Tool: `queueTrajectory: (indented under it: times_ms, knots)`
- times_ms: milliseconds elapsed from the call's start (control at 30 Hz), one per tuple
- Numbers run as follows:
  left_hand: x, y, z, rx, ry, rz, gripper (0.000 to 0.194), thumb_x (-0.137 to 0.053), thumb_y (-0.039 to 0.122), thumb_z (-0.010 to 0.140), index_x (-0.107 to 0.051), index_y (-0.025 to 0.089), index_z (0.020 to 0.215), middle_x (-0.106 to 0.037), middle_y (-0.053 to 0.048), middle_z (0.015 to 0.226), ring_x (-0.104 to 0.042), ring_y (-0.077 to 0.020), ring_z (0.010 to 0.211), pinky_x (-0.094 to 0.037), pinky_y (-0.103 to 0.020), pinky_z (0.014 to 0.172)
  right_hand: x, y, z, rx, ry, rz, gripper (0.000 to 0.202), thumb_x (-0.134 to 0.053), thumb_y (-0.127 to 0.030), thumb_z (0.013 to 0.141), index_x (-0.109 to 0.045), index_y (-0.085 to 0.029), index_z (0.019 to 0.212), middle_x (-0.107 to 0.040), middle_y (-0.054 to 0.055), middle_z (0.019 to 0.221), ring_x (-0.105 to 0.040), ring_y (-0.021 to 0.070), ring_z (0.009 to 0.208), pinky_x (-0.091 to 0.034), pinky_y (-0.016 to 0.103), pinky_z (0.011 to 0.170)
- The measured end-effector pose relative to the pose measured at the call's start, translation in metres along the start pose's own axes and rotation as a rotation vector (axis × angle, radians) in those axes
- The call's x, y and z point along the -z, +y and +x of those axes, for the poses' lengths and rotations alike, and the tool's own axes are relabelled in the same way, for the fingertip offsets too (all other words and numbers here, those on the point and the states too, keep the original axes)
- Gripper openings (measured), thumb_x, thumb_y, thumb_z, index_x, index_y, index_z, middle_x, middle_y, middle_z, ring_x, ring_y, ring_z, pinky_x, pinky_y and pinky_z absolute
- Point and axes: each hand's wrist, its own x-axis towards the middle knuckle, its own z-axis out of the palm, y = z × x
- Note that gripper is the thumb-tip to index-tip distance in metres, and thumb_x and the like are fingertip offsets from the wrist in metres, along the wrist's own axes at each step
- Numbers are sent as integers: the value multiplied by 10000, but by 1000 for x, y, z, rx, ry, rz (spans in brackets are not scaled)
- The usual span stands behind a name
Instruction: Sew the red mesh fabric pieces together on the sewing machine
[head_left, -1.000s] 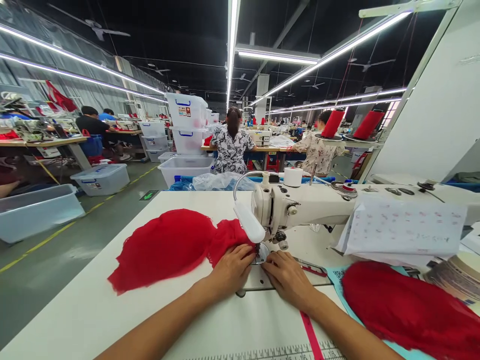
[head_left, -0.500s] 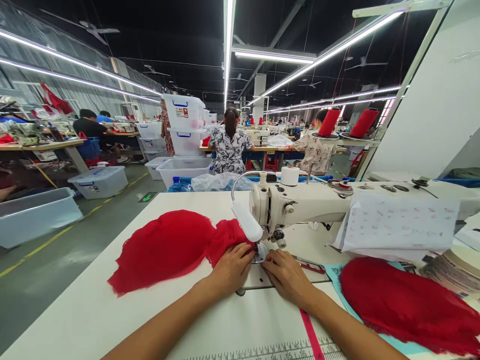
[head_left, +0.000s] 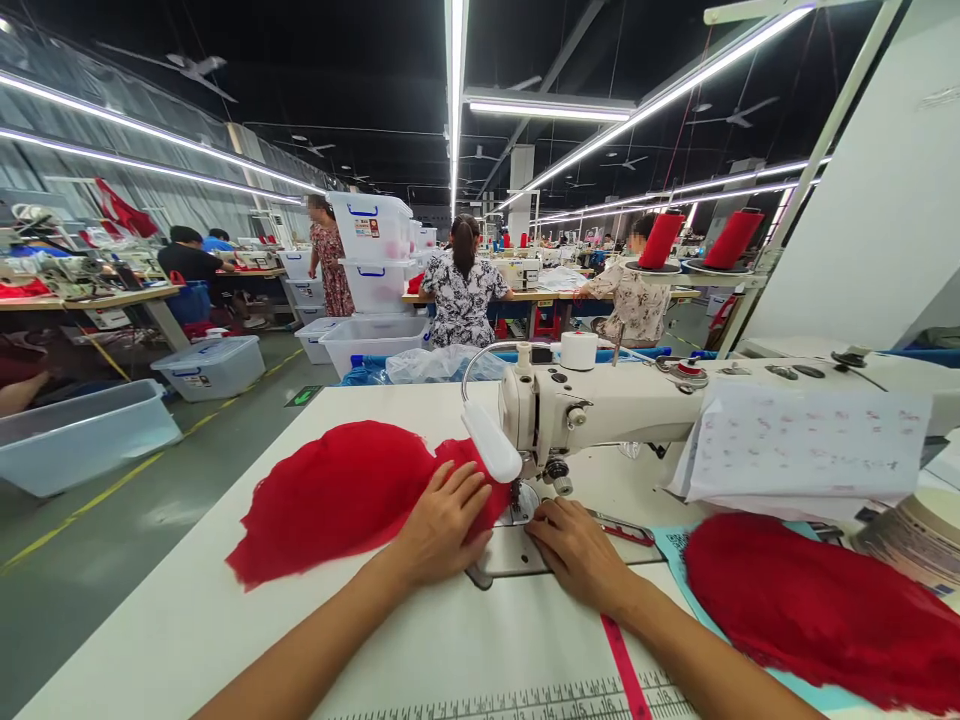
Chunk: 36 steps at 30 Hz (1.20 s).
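A piece of red fabric (head_left: 330, 505) lies on the white table, its narrow right end running up to the needle of the sewing machine (head_left: 615, 400). My left hand (head_left: 444, 522) rests flat on that narrow end, left of the needle, fingers stretched and slightly apart. Right of the needle plate (head_left: 525, 505), my right hand (head_left: 581, 552) is low over the machine bed with its fingers curled together. Whatever it pinches, if anything, is hidden. Just behind it lies a slim red-and-silver tool (head_left: 628, 532). The white lamp (head_left: 491, 445) partly covers the needle area.
More red fabric (head_left: 810, 610) lies on a light-blue sheet at the right. Marked paper (head_left: 802, 450) hangs from the machine. A printed ruler (head_left: 570, 700) and pink tape (head_left: 624, 665) are at the front. Plastic bins (head_left: 82, 430) stand left; co-workers sit beyond.
My left hand has lifted from beside the needle and moved left and up onto the fabric, its fingers spreading. The right hand stays almost where it was.
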Motion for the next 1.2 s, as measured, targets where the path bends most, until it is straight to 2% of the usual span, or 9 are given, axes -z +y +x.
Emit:
queueTrajectory:
  times_ms: [133, 300, 433, 533, 633, 700, 833, 967, 1200]
  knots:
    - [10, 0, -17, 89, -140, 69, 498, -599, 387, 719, -566, 102, 1126, -596, -175, 1122, -577, -304, 941, -474, -439, 794, 1, -1, 1, -11, 1, 15, 230, -390, -90, 865, -605, -166, 840, -574, 65, 805, -478, 180, 742, -340, 297, 639]
    - [21, 32, -20, 139, -150, 65, 529, -539, 527, 751, -587, 128, 1095, -573, -198, 1152, -601, -297, 863, -489, -431, 718, 3, 0, 0, -57, -31, 40, 206, -419, -62, 837, -598, -165, 829, -578, 53, 796, -472, 179, 746, -340, 302, 653]
    - [30, 43, -7, 128, -114, -24, 492, -523, 512, 772, -601, 125, 1067, -477, -191, 1288, -482, -362, 1104, -388, -543, 879, 6, 0, -1, -68, -50, 88, 192, -440, -64, 829, -590, -166, 892, -580, 51, 824, -471, 176, 766, -340, 299, 672]
    - [32, 38, -1, 54, -235, -132, 506, -496, 506, 796, -576, 129, 1123, -505, -152, 1277, -399, -344, 1205, -268, -574, 985, 7, -5, -1, -22, -91, 100, 199, -446, -83, 833, -586, -176, 941, -574, 48, 831, -464, 174, 758, -333, 302, 677]
    - [32, 34, 0, 81, -382, -192, 513, -510, 486, 794, -561, 124, 1153, -532, -138, 1252, -463, -316, 1148, -340, -514, 961, 7, -13, 1, 49, -141, 65, 239, -455, -101, 829, -570, -195, 1017, -560, 45, 842, -454, 175, 754, -325, 308, 686]
    - [31, 34, -1, 121, -419, -199, 503, -506, 476, 800, -571, 110, 1140, -528, -145, 1253, -481, -309, 1119, -393, -469, 925, 7, -18, 3, 87, -173, 27, 246, -460, -130, 839, -556, -208, 1052, -552, 48, 854, -451, 181, 769, -318, 315, 693]
    - [30, 36, 3, 145, -431, -209, 484, -466, 460, 829, -568, 102, 1139, -532, -137, 1243, -482, -298, 1095, -414, -426, 916, 8, -20, 4, 102, -229, -5, 148, -453, -173, 856, -579, -194, 930, -545, 51, 854, -448, 180, 769, -306, 317, 680]
    - [28, 39, 9, 126, -441, -212, 455, -450, 466, 837, -582, 134, 1119, -561, -111, 1201, -500, -298, 1037, -435, -434, 870, 12, -14, 2, 78, -221, 34, 111, -476, -130, 810, -571, -175, 777, -540, 35, 796, -450, 163, 736, -309, 304, 668]
    - [19, 47, 4, 93, -360, -173, 409, -473, 486, 814, -610, 186, 1057, -595, -94, 1066, -510, -265, 906, -430, -440, 800, 15, -8, -4, 66, -175, 102, 126, -477, -90, 769, -567, -177, 755, -549, 24, 790, -457, 152, 725, -321, 296, 673]
